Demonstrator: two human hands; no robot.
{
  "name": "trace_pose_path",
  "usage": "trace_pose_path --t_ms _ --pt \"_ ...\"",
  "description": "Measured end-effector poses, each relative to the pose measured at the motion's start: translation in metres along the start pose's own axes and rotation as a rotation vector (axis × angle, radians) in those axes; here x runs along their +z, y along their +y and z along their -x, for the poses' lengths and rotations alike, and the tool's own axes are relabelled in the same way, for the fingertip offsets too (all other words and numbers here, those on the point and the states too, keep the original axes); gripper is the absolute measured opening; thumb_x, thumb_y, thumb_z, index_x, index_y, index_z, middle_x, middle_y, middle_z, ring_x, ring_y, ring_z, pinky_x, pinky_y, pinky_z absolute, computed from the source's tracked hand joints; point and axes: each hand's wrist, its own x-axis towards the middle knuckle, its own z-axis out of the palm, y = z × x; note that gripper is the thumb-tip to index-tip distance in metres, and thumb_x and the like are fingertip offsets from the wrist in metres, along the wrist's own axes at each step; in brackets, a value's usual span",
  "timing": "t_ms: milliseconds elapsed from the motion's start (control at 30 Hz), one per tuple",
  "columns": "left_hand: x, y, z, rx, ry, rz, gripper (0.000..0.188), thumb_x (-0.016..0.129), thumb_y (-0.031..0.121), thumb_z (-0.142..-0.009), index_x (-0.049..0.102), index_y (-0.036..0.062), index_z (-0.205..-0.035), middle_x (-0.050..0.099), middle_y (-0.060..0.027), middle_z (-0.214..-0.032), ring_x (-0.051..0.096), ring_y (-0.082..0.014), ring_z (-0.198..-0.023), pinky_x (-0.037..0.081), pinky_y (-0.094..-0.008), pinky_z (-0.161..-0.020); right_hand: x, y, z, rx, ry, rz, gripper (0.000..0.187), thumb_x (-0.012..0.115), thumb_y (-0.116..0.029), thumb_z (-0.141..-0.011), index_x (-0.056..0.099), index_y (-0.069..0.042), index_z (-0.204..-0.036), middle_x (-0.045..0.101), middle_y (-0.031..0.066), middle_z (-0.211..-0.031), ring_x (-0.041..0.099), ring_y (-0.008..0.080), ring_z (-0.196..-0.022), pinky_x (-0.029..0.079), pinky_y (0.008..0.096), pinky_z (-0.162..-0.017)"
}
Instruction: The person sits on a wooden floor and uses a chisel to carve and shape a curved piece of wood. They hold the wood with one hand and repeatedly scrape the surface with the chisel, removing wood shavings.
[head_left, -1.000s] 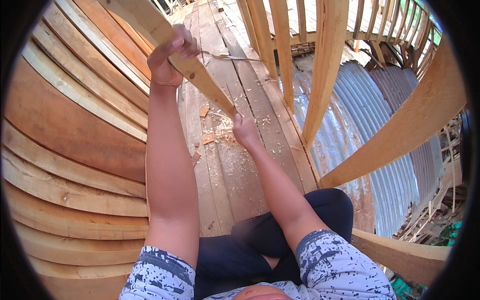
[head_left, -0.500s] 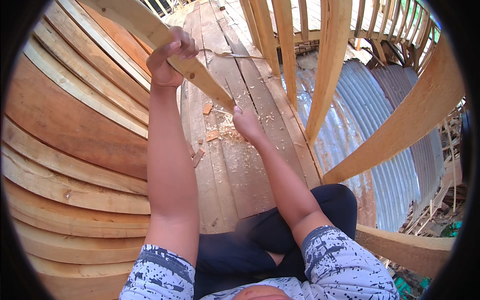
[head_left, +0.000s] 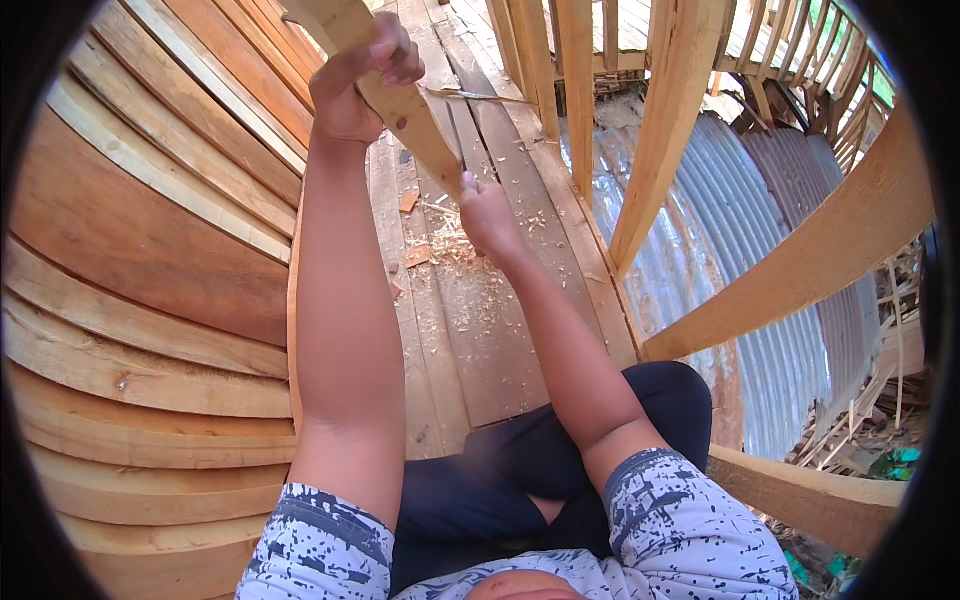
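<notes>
A pale wooden board (head_left: 405, 112) with a dark knot slants up from the middle of the view and runs out past the top edge. My left hand (head_left: 362, 82) is closed around it high up, the fingers curled over its right edge. Lower down, my right hand (head_left: 490, 218) is closed at the near end of the same board, thumb uppermost. The palm side of that hand is hidden, so I cannot tell if anything else is in it. Below the board, pale wood shavings (head_left: 455, 243) lie scattered on the plank floor (head_left: 495, 360).
Curved overlapping planks (head_left: 150, 250) form a wall on the left. Upright timber ribs (head_left: 665, 130) stand along the right, with rusty corrugated metal sheets (head_left: 770, 350) beyond them. Small wood offcuts (head_left: 418, 256) lie among the shavings. My bent legs (head_left: 520, 455) are at the bottom.
The board has swung to a steeper slant. My left hand has moved up and to the right with it, while my right hand has shifted slightly up and left.
</notes>
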Motion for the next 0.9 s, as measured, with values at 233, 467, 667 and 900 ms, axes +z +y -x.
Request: trace_pose_path --t_ms 233,467,667,900 --pt "0.014 -0.022 -0.028 -0.009 -0.018 0.026 0.022 0.064 0.014 -0.081 0.049 0.0049 -0.094 0.042 -0.0005 -0.067 0.040 -0.0118 -0.060 0.034 -0.0274 -0.061 -0.006 0.124 -0.052 0.345 0.205 -0.062 0.053 0.040 -0.039 -0.103 0.057 0.007 -0.122 0.066 0.0179 -0.084 0.064 0.0255 -0.070 0.047 0.0437 -0.060" --pt "-0.001 -0.010 -0.018 -0.031 -0.053 0.034 0.019 0.061 0.016 -0.084 0.048 0.0073 -0.093 0.039 0.0012 -0.069 0.040 -0.0113 -0.062 0.034 -0.0279 -0.063 -0.012 0.003 -0.010 -0.059 0.069 -0.055 0.054 0.040 -0.039 -0.103 0.064 0.008 -0.091 0.064 0.0170 -0.071 0.064 0.0279 -0.064 0.048 0.0458 -0.062" --pt "-0.010 -0.010 -0.017 -0.019 -0.151 0.111 0.015 0.061 0.018 -0.084 0.051 0.0106 -0.092 0.040 0.0033 -0.069 0.040 -0.0095 -0.062 0.033 -0.0266 -0.063 -0.010 0.062 -0.034 0.007 0.121 0.014 0.055 0.041 -0.040 -0.102 0.067 0.008 -0.093 0.068 0.0260 -0.085 0.069 0.0367 -0.083 0.051 0.0453 -0.080" --pt "-0.035 0.003 0.014 -0.118 -0.438 0.358 0.027 0.085 0.011 -0.067 0.062 0.0196 -0.079 0.050 0.0109 -0.060 0.043 -0.0050 -0.050 0.032 -0.0229 -0.050 -0.007 0.005 0.003 -0.001 -0.017 0.151 0.052 0.040 -0.038 -0.103 0.066 0.007 -0.110 0.068 0.0275 -0.099 0.068 0.0382 -0.099 0.050 0.0444 -0.087"
